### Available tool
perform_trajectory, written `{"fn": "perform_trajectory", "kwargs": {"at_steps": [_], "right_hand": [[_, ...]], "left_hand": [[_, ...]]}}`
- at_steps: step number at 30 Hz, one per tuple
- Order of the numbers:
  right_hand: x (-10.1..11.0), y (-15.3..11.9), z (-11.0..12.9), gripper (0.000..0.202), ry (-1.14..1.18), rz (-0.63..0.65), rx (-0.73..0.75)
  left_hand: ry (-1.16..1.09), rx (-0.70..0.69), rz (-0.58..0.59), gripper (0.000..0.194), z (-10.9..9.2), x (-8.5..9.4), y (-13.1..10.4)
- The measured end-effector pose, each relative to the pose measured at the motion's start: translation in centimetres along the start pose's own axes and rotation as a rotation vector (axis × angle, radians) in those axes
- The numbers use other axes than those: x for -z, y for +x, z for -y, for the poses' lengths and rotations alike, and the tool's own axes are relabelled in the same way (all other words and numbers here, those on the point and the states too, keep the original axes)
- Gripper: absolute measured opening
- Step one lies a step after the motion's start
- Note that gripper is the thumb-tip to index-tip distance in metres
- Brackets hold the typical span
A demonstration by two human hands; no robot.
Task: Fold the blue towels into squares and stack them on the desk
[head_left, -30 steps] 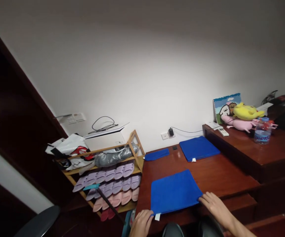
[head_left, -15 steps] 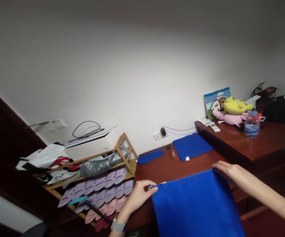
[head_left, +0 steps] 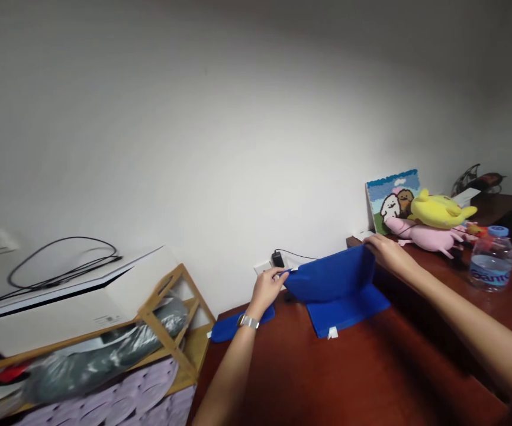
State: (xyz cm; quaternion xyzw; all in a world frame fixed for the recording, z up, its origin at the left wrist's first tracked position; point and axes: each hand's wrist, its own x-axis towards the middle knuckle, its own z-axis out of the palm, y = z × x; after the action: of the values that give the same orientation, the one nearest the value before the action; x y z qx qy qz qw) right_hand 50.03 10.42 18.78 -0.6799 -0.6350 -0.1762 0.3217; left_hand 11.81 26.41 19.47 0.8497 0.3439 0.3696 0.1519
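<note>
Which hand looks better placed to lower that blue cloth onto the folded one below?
Neither alone: the left hand and right hand each pinch a top corner of the blue cloth, hanging above the folded cloth.

Home, likely bedroom or entry corner: wooden shoe rack (head_left: 167,307) with slippers (head_left: 118,402), plush toys (head_left: 433,219) on dark desk (head_left: 371,378), cartoon picture (head_left: 391,198) against white wall (charger (head_left: 277,258) plugged in), water bottle (head_left: 490,257).

Plain blue cloth (head_left: 327,273), red-brown table (head_left: 348,373)
</note>
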Motion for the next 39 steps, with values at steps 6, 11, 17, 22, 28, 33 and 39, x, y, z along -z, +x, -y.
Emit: {"fn": "perform_trajectory", "kwargs": {"at_steps": [6, 11, 17, 22, 28, 33, 39], "right_hand": [[-9.7, -2.9, -4.5, 0.034, -0.021, 0.022, -0.147], [-19.3, -10.6, -7.0, 0.032, -0.053, 0.368, -0.408], [-22.8, -15.4, -8.0, 0.031, -0.056, 0.389, -0.401], [-22.0, -15.9, -8.6, 0.03, -0.074, 0.282, -0.423], [-22.0, -17.7, -9.5, 0.029, 0.006, 0.286, -0.429], [-21.9, -18.4, -9.6, 0.027, 0.056, 0.345, -0.41], [-20.9, -18.8, -9.1, 0.023, 0.054, 0.381, -0.412]], "left_hand": [[0.112, -0.083, 0.0, 0.025, 4.8, -9.1, -0.8], [0.273, -0.125, 0.143, 0.021, 9.7, -19.0, -7.6], [0.345, -0.154, 0.104, 0.026, 11.0, -23.1, -13.1], [0.35, -0.235, 0.051, 0.026, 9.6, -22.7, -13.6], [0.3, -0.243, 0.071, 0.023, 8.7, -23.1, -15.1], [0.272, -0.212, 0.164, 0.007, 8.7, -23.6, -15.7], [0.198, -0.157, 0.26, 0.007, 8.5, -23.0, -15.7]]}}
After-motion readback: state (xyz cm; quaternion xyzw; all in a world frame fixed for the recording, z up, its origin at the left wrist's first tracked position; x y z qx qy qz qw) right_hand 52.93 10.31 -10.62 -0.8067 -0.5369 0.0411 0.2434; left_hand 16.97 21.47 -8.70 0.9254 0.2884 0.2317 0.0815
